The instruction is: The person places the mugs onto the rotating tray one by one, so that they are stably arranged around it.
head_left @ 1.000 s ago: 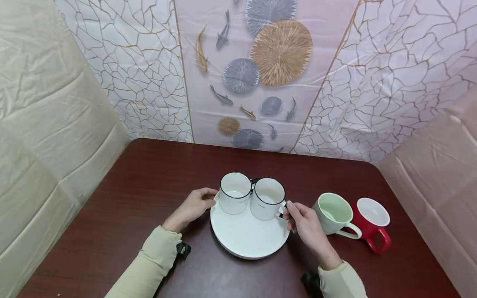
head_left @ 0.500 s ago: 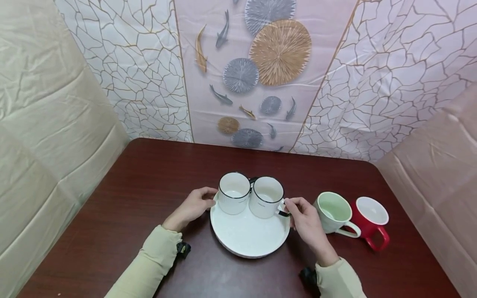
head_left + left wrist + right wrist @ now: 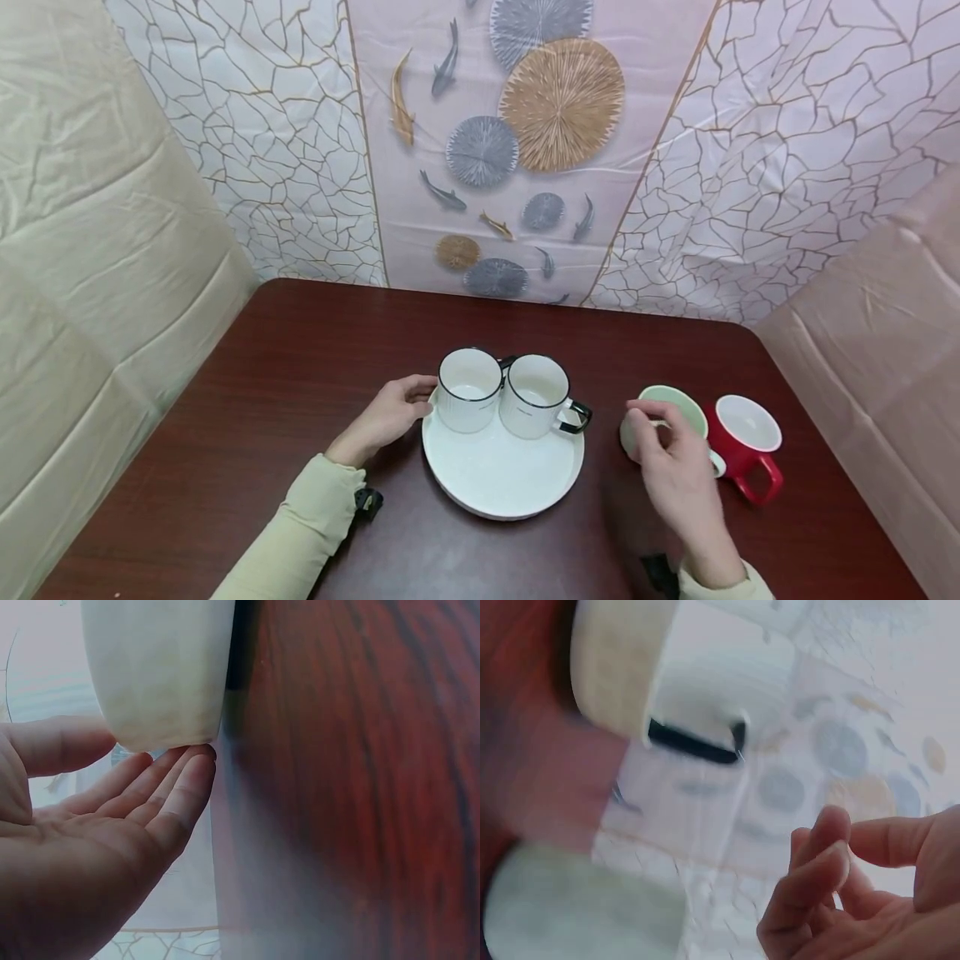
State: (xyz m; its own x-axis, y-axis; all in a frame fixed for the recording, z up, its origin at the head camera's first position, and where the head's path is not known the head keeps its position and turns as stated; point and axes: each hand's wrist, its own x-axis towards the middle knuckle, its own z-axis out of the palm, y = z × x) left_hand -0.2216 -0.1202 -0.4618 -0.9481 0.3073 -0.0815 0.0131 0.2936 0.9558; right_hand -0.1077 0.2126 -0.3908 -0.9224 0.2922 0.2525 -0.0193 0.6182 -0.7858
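My left hand touches the left side of a round white tray; its thumb and fingertips rest against the tray's outer wall, fingers loosely extended. On the tray's far half stand two upright white mugs with black rims, a left mug and a right mug. The right mug's black-edged handle points right. My right hand, its fingers loosely bent and holding nothing, hovers in front of a light green mug and partly hides it.
A red mug with a white inside stands just right of the green one, on the dark brown table. A patterned cloth hangs behind the table, and pale padded panels stand at both sides.
My right hand has let go of the right white mug's handle and moved right, to the green mug. The left hand stays at the tray.
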